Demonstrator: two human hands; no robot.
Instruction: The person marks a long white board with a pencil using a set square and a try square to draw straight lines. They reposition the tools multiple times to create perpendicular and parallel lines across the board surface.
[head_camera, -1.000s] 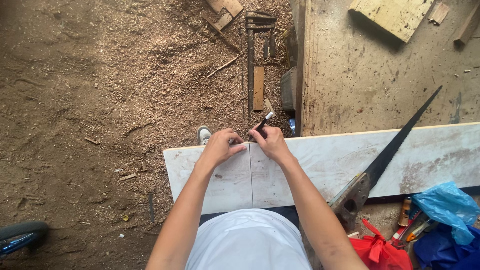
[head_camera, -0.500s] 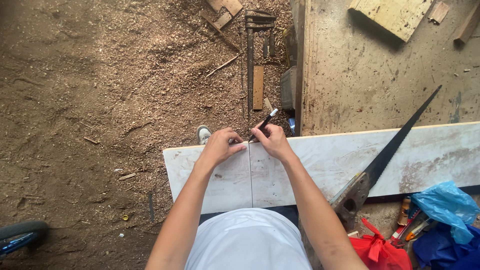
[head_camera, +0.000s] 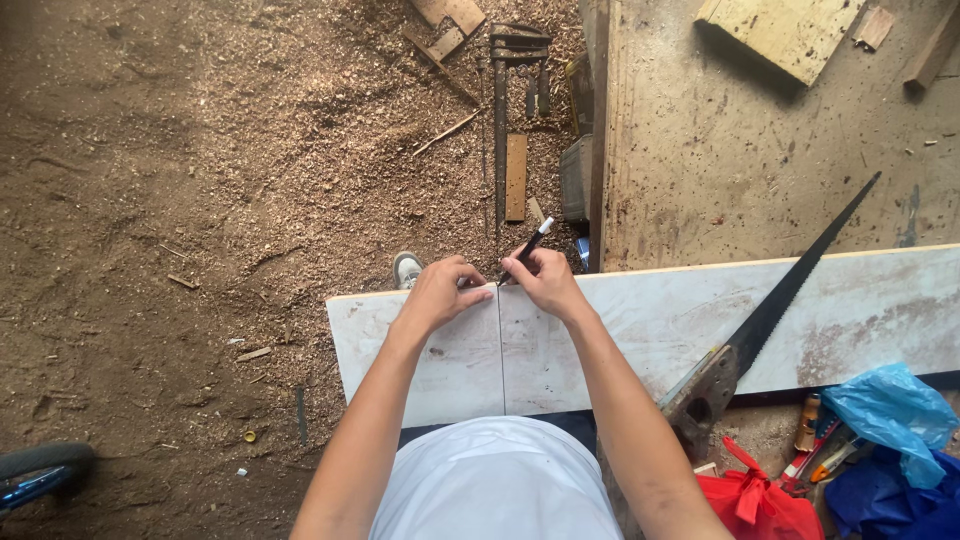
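Pinched in the right hand (head_camera: 545, 283), a black pen (head_camera: 527, 247) has its tip at the far edge of the white board (head_camera: 640, 330); left hand (head_camera: 440, 295) presses flat on the board just beside it, fingers closed on nothing. Dark line (head_camera: 500, 350) already runs edge to edge across the board, so marking looks approx. done; handsaw (head_camera: 770, 310) lies untouched on the board w/ handle at its near edge, no cut visible.

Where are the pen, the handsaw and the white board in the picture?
pen (head_camera: 530, 243): head view, on its dark barrel.
handsaw (head_camera: 790, 290): head view, middle of the blade.
white board (head_camera: 640, 320): head view, bare top face right of the drawn line.
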